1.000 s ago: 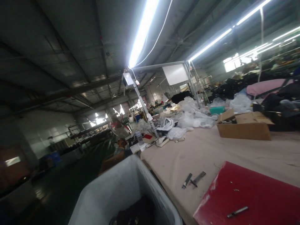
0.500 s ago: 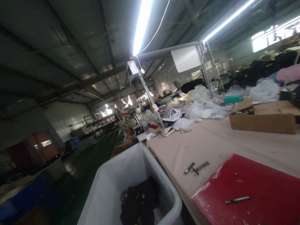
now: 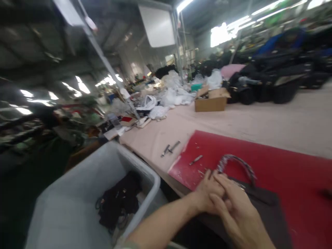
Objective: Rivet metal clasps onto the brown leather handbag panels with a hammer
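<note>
In the head view, the left hand [image 3: 209, 193], right hand [image 3: 240, 205] and bag [image 3: 272, 216] have newly come into sight. The bag lies on the mat [image 3: 293, 167]; the hands meet near its handle [image 3: 230, 157], fingers [image 3: 220, 180] bent, whether gripping it I cannot tell. The tool [image 3: 195, 159] lies unmoved.

dark bag [image 3: 273, 218], mottled handle [image 3: 240, 160], red mat [image 3: 290, 169], pale grey bin [image 3: 59, 204]

Head view, forward and downward, seemingly tilted

A pinkish table [image 3: 267, 122] bears red mat [image 3: 282, 167], cardboard box [image 3: 210, 104].
</note>
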The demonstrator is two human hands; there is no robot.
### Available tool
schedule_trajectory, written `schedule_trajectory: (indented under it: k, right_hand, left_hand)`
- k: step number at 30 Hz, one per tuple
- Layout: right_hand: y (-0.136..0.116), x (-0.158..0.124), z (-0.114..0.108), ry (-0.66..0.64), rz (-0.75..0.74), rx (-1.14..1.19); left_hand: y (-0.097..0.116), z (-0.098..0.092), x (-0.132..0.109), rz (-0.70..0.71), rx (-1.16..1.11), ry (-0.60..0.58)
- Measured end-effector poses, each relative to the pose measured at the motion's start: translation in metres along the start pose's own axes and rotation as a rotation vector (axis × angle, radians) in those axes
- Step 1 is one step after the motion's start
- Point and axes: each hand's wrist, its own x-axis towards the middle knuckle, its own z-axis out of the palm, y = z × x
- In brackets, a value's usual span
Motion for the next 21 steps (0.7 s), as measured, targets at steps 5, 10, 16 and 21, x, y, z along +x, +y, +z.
schedule_trajectory:
  k: [5,10,16,21]
  right_hand:
    - [0.028,-0.055,-0.031,-0.145,0.319,-0.168]
    - [0.029,-0.072,-0.027,-0.286,0.375,-0.279]
    - [0.02,-0.077,-0.037,-0.313,0.356,-0.3]
    - [0.012,-0.079,-0.046,-0.305,0.374,-0.288]
  left_hand:
    - [-0.003,0.01,-0.019,-0.013,-0.155,0.006]
    - [0.005,0.012,-0.025,0.002,-0.143,0.007]
    - [0.011,0.015,-0.034,0.011,-0.16,-0.008]
    - [0.015,0.012,-0.041,0.047,-0.204,-0.03]
